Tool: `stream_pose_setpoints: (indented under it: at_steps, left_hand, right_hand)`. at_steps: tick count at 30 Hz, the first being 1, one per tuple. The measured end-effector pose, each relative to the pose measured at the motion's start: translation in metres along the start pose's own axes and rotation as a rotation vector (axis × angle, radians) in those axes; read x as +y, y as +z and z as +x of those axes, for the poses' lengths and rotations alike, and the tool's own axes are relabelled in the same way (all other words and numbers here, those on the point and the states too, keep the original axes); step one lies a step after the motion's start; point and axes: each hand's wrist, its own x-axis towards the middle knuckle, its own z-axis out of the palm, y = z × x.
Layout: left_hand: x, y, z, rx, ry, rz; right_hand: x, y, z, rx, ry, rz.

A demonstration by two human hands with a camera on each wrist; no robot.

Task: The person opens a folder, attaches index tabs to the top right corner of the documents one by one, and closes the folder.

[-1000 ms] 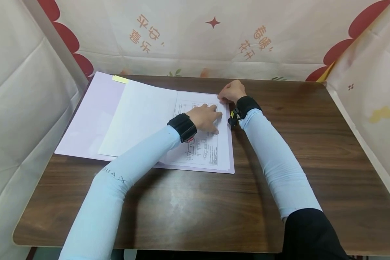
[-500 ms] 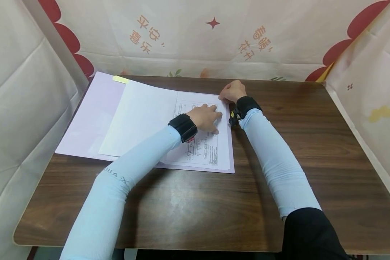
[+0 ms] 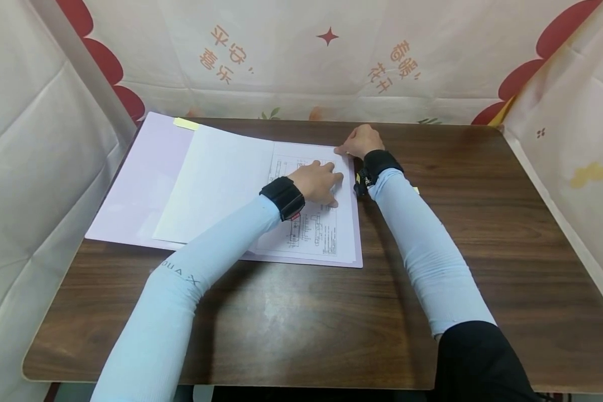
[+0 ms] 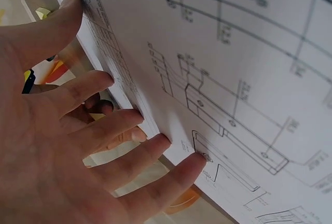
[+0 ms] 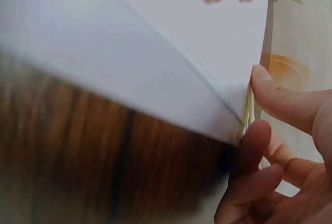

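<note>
An open pale purple folder (image 3: 135,190) lies on the table with white sheets (image 3: 226,162) inside. My left hand (image 3: 315,182) rests with spread fingers on the right-hand sheet, a printed technical drawing (image 4: 223,110). At that sheet's top right corner, my right hand (image 3: 360,142) pinches between thumb and fingers. A thin yellow sticky note (image 5: 250,105) shows edge-on there in the right wrist view, partly hidden by the fingertips. Another yellow sticky note (image 3: 186,123) sticks out from the top edge of the turned left page.
The brown wooden table (image 3: 301,335) has printed cloth (image 3: 291,61) hanging behind and at both sides. A small yellow piece (image 3: 416,190) peeks out beside the right forearm, mostly hidden by it. Both wrists wear black straps.
The right hand's fingertips have shifted slightly left at the sheet's corner. More of the yellow piece by the right forearm shows. My left hand and the folder stay in place.
</note>
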Motion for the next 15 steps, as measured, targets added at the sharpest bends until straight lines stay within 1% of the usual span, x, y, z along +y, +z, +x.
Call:
stream_pose_setpoints:
  at_steps: [3,10,15]
  left_hand:
    - [0.001,-0.001,0.000,-0.003,-0.006,-0.002]
    - [0.004,-0.002,0.001,-0.011,0.003,-0.006]
    - [0.004,-0.002,0.000,-0.008,-0.003,-0.007]
  right_hand:
    - [0.002,-0.002,0.002,0.018,0.003,-0.040]
    - [0.013,-0.008,0.004,0.016,0.007,-0.049]
    - [0.021,-0.013,0.005,0.020,0.005,-0.057]
